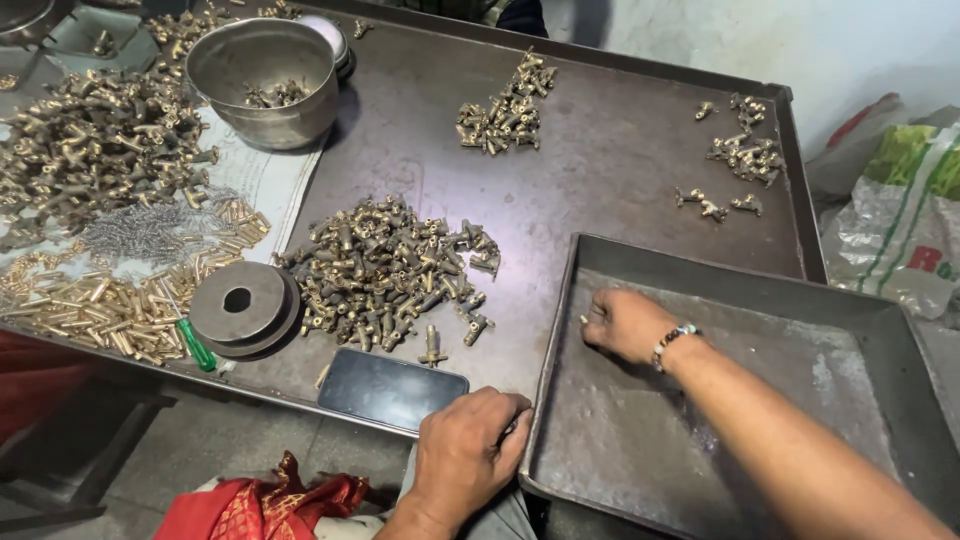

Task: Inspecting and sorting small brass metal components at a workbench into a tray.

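- At the table's near edge, the left hand (pixel 465 455) curls over the near-left rim of the tray (pixel 700 480) — fingers closed on the metal lip, which looks like a way to steady it.
- Inside the tray, towards 10 o'clock, the right hand (pixel 625 322) rests palm down with fingers bunched; a small brass bit (pixel 584 319) lies at the fingertips, but whether it is pinched I cannot tell.
- The tray is otherwise nearly bare, only dust and grey smears on its floor, and it overlaps the table (pixel 620 150) at the 4 o'clock corner.
- The big pile (pixel 390 265) of brass parts sits mid-table, just left of the tray, probably kept within easy reach.
- A phone (pixel 392 388) lies flat at 6 o'clock, between the pile and the left hand.
- The bowl (pixel 262 80) at 11 o'clock holds only a few brass pieces.
- A pulley (pixel 240 305) lies flat at 8 o'clock beside a green-handled screwdriver (pixel 195 345).
- Smaller heaps (pixel 505 110) sit at 12 and 2 o'clock, apart — sorted, I'd guess.
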